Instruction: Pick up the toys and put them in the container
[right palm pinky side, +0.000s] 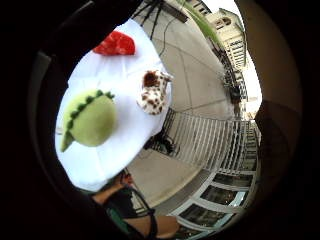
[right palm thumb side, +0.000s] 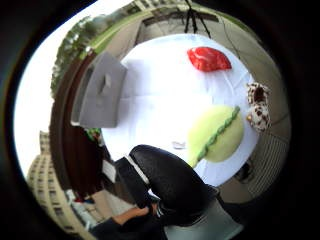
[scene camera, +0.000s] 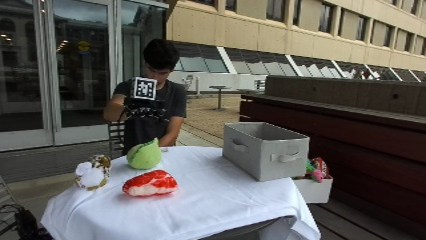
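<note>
A: Outside view: a person stands behind a bench draped in white cloth, the black-gloved right hand raised at chest height above it, holding nothing; whether its fingers are straight or curled cannot be told. On the cloth lie a green, leaf-shaped plush toy, a red-and-white plush toy and a white, brown-spotted plush animal. A grey fabric container with handles stands at the bench's far side, apart from all three.

B: And the little finger side palm view?

A: The green toy, spotted animal and red toy all rest on the white cloth, well below the palm.

B: The thumb side?

A: The same toys, with the grey container at the cloth's opposite edge. A black gloved finger curves across the foreground, touching no toy.
</note>
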